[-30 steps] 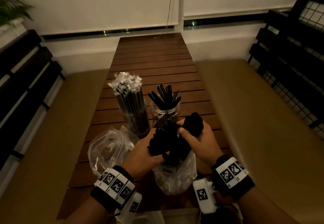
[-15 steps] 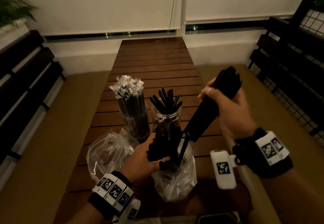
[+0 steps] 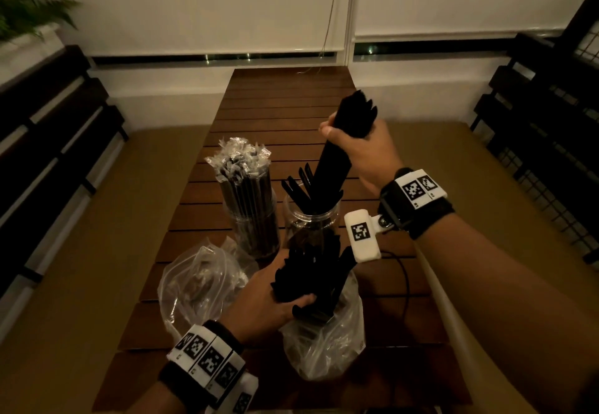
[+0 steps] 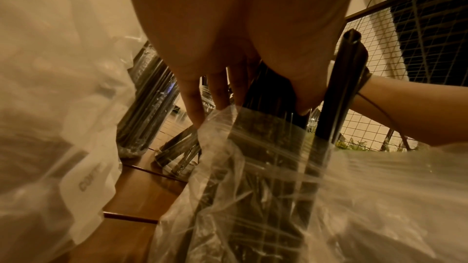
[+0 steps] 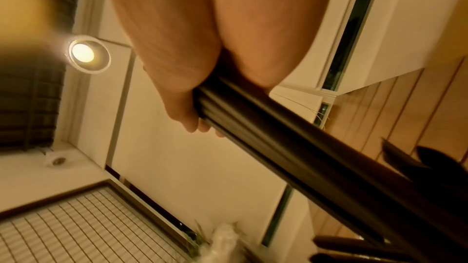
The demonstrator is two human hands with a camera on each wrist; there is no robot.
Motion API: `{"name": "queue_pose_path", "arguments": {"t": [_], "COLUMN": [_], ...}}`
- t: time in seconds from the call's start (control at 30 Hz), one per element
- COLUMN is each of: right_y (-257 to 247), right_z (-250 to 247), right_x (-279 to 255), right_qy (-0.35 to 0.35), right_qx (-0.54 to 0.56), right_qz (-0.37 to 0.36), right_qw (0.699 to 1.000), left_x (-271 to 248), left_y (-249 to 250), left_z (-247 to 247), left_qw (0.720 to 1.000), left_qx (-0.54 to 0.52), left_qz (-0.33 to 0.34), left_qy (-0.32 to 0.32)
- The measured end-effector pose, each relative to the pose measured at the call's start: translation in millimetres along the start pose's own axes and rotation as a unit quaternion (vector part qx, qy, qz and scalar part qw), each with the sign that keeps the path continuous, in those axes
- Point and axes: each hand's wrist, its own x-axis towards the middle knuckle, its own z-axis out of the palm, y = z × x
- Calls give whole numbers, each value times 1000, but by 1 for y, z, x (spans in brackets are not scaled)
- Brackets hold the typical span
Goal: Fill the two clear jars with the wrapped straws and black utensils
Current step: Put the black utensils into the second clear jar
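Observation:
Two clear jars stand mid-table: the left jar (image 3: 256,229) is packed with wrapped straws (image 3: 241,167), the right jar (image 3: 309,224) holds several black utensils (image 3: 299,187). My right hand (image 3: 355,143) grips a bundle of black utensils (image 3: 337,157) by its upper part, tilted, its lower end over the right jar's mouth. My left hand (image 3: 275,300) grips another bunch of black utensils (image 3: 311,271) standing in a clear plastic bag (image 3: 327,345) near the front edge. In the right wrist view the fingers (image 5: 192,121) wrap the dark handles (image 5: 278,157).
A second, crumpled clear bag (image 3: 197,284) lies left of the utensil bag. The slatted wooden table (image 3: 285,102) runs away from me, with cushioned benches (image 3: 502,219) on both sides and dark slatted backrests. A thin black cable (image 3: 403,284) trails on the table's right.
My right hand pulled a bundle of utensils out of the bag, lifted it up and away, and now holds it slanted over the right jar. The left hand stayed on the bag's utensils.

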Motion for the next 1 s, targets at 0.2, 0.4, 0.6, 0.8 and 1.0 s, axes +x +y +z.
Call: {"name": "queue_pose_path", "arguments": {"t": [0.2, 0.4, 0.6, 0.8, 1.0], "right_y": [28, 22, -7, 26, 89], "right_z": [3, -9, -41, -79, -71], "right_x": [4, 3, -23, -100, -164], "right_qy": [-103, -140, -67, 26, -40], "right_qx": [-135, -178, -152, -155, -131], "right_qz": [42, 71, 36, 84, 164], "right_qw": [985, 972, 985, 984, 977], "left_x": [3, 4, 5, 3, -1], "left_y": [-2, -1, -1, -4, -5], "left_z": [-2, -2, 0, 2, 3], "left_qw": [1000, 1000, 999, 999, 998], "left_qx": [-1, -6, -32, -49, -60], "left_qz": [-14, -16, -12, -8, -7], "left_qy": [-11, -14, -15, -15, -23]}}
